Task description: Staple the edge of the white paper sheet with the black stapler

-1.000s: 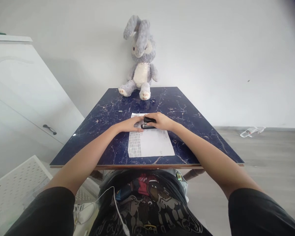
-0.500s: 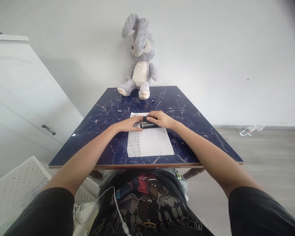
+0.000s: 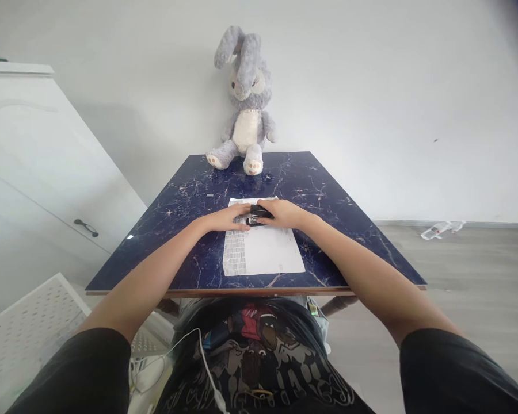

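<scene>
A black stapler (image 3: 262, 212) lies across the upper part of a white sheet of paper (image 3: 274, 253) on the dark blue table. My right hand (image 3: 285, 213) is closed around the stapler's right part, its thumb at the near side and the fingers over the top. At the stapler's left end, my left hand (image 3: 229, 218) rests on the paper with fingers stretched out and thumb apart, the fingertips close against the stapler. Grey printed blocks run down the sheet's left side. My right fingers hide the stapler's rear.
A grey plush rabbit (image 3: 247, 129) sits at the table's (image 3: 328, 198) far edge, against the wall. A tiny grey piece (image 3: 209, 195) lies left of the paper. A white cabinet (image 3: 38, 149) and a perforated white rack (image 3: 30, 328) stand at left. Clear plastic packaging (image 3: 441, 229) is on the floor.
My right hand has shifted its grip on the stapler, from resting on top to wrapping around it with the thumb at the near side. My left hand has stayed in place.
</scene>
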`<state>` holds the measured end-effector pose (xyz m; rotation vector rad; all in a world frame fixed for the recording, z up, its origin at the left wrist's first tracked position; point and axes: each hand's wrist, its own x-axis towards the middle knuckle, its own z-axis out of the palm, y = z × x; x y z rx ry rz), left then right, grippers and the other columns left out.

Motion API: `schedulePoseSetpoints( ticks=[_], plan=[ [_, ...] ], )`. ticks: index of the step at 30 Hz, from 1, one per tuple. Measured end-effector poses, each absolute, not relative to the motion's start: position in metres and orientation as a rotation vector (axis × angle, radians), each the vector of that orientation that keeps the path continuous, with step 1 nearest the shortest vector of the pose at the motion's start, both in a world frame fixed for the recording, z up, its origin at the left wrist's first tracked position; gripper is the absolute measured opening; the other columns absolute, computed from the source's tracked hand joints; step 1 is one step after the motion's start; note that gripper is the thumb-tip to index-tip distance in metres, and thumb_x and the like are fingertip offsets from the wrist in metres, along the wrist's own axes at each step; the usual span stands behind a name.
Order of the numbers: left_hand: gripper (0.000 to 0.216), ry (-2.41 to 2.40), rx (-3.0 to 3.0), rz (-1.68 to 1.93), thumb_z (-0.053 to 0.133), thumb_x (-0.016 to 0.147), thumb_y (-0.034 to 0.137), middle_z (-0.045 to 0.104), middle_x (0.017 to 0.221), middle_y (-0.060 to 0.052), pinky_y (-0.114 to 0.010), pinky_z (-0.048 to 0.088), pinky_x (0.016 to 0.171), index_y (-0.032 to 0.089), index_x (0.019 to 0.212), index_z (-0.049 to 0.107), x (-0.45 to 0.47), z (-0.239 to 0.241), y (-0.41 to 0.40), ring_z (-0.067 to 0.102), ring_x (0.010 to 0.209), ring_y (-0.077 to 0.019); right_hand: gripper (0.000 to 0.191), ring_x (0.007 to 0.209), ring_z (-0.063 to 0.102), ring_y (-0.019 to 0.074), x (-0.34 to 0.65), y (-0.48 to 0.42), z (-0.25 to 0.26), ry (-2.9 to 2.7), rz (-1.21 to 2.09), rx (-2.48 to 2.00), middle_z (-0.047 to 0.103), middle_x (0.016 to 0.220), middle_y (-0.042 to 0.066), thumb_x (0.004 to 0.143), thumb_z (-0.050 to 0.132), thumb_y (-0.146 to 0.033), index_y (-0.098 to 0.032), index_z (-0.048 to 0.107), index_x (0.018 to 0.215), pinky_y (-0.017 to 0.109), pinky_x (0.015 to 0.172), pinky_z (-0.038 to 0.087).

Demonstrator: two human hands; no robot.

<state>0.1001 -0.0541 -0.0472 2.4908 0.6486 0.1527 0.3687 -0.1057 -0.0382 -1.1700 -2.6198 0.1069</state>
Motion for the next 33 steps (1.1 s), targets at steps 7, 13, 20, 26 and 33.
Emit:
schedulePoseSetpoints(
  ticks=[7,13,20,26,33],
  plan=[
    [0.082,0.709,2.612,0.117,0.061,0.099,0.069,0.032,0.178,-0.009,-0.05,0.027,0.133,0.027,0.168,0.043,0.095,-0.051,-0.049,0.032,0.163,-0.0356,0.031,0.091,0.071,0.0291,0.387,-0.102,-0.024,-2.513,-0.012,-1.44,0.078,0.106,0.01,0.098,0.067,-0.05,-0.023,0.064,0.114,0.032,0.073,0.04],
    [0.052,0.639,2.723,0.205,0.062,0.103,0.056,0.062,0.158,-0.006,-0.047,0.038,0.127,0.028,0.145,0.07,0.092,-0.046,-0.051,0.054,0.15,-0.0282,0.036,0.093,0.07,0.0318,0.439,-0.085,-0.017,-2.154,-0.111,-1.753,0.077,0.108,0.015,0.095,0.067,-0.044,-0.019,0.066,0.121,0.035,0.074,0.046],
    [0.033,0.588,2.778,0.37,0.059,0.104,0.047,0.081,0.118,-0.007,-0.04,0.055,0.101,0.024,0.109,0.083,0.09,-0.041,-0.053,0.075,0.108,-0.0236,0.038,0.098,0.072,0.0342,0.467,-0.069,-0.03,-2.195,-0.055,-1.879,0.078,0.114,0.016,0.089,0.072,-0.032,-0.019,0.07,0.125,0.036,0.078,0.05],
    [0.035,0.591,2.816,0.386,0.057,0.105,0.045,0.078,0.101,-0.007,-0.036,0.052,0.085,0.021,0.092,0.078,0.091,-0.038,-0.054,0.072,0.092,-0.022,0.038,0.1,0.072,0.0316,0.465,-0.064,-0.036,-2.282,0.055,-1.688,0.079,0.115,0.015,0.087,0.07,-0.027,-0.016,0.072,0.124,0.034,0.081,0.049],
    [0.038,0.635,2.913,0.442,0.055,0.105,0.048,0.075,0.102,-0.009,-0.045,0.049,0.101,0.021,0.088,0.074,0.098,-0.047,-0.053,0.066,0.099,-0.0258,0.026,0.085,0.066,0.023,0.45,-0.075,-0.027,-2.358,0.27,-1.418,0.076,0.094,0.006,0.08,0.072,-0.03,-0.018,0.074,0.103,0.031,0.078,0.044]
  ],
)
